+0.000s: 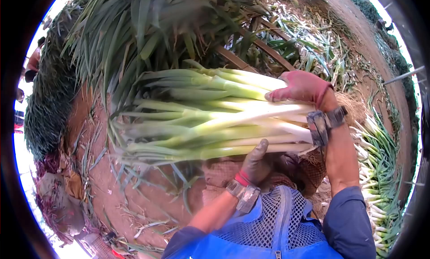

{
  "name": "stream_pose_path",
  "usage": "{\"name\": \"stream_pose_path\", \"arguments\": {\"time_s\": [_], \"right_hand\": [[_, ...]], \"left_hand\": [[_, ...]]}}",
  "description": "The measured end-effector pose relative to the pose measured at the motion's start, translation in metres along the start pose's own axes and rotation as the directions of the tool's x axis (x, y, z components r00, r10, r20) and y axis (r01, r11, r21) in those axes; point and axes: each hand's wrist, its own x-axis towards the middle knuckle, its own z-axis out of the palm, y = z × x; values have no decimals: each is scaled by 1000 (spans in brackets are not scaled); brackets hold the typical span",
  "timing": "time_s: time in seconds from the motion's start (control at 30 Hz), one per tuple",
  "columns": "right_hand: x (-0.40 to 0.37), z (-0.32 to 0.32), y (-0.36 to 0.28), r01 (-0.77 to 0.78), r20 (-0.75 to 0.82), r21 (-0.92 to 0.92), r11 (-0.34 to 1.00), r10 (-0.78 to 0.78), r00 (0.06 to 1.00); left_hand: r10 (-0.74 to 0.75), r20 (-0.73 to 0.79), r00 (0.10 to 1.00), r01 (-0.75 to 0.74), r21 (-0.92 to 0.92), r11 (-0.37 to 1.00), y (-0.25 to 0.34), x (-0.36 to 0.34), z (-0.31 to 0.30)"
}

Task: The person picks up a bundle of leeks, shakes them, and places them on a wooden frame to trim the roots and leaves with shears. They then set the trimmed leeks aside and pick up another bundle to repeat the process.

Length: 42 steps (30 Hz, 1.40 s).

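A thick bundle of long green onions (215, 111) lies crosswise in front of me, white stalks to the right and green leaves to the left. My right hand (302, 86), in a pinkish-red glove, grips its far side near the white ends, thumb on top of the stalks. At the near edge, my left hand (255, 164) in a greyish glove supports the bundle from below. Its thumb points up against the stalks, and the other fingers are mostly hidden. Each wrist carries a strapped device. Roots show past the right end.
A big heap of green onions (148, 26) rises at the far side, beside wooden slats (257, 48). Another row of onions (380, 187) lies along the right. Loose leaves litter the brown ground (134, 200). Dark green piles stand at left, with people partly visible beyond.
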Motion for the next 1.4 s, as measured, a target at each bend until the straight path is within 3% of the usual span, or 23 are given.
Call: {"name": "stream_pose_path", "arguments": {"time_s": [0.1, 0.13, 0.17, 0.33, 0.4, 0.53, 0.67, 0.73, 1.0, 1.17, 1.3, 1.37, 1.4], "right_hand": [[-9, -10, -13, -1, 87, 142, 990, -11, 996], [-19, -12, -22, -28, 139, 108, 994, 13, 990], [-22, -6, -19, 36, 108, -24, 999, -34, 994], [-15, 9, -14, 80, -34, 34, 996, -78, 996], [-1, 7, -12, 28, 77, 198, 980, -44, 996], [-40, -28, -53, -126, 187, 172, 977, 93, 978], [-39, -32, -38, -73, 273, 196, 978, 17, 962], [-34, -35, -23, 30, 292, 191, 981, -86, 953], [-76, -101, 80, 189, 8, 142, 972, -192, 981], [-196, -137, 188, 130, -270, 157, 979, -84, 959], [-321, -138, 276, 80, -514, 295, 952, 87, 854], [-373, -121, 323, 124, -618, 506, 853, 259, 742], [-405, -111, 344, 127, -669, 521, 844, 311, 675]], "left_hand": [[-12, -3, 1000, 12, -20, 1000, 1, 2, -1], [-14, -8, 1000, 14, -67, 998, 1, -1, -3], [-17, -19, 1000, 16, -87, 996, 1, -6, -8], [-52, -55, 997, 47, -84, 995, 9, -15, -22], [-53, -68, 996, 49, -63, 997, 13, -15, -21], [-38, -78, 996, 39, 6, 999, 19, -12, -16], [-22, -91, 996, 28, 62, 998, 16, 2, -8], [-6, -92, 996, 15, 97, 995, 9, 15, -1], [2, -5, 1000, 0, 236, 972, -55, 96, 49], [-92, 184, 979, 20, 357, 934, -120, 159, 112], [-195, 366, 910, -5, 480, 877, -181, 213, 176], [-247, 401, 882, -24, 562, 827, -214, 247, 210], [-266, 386, 883, -19, 597, 802, -241, 267, 237]]}}
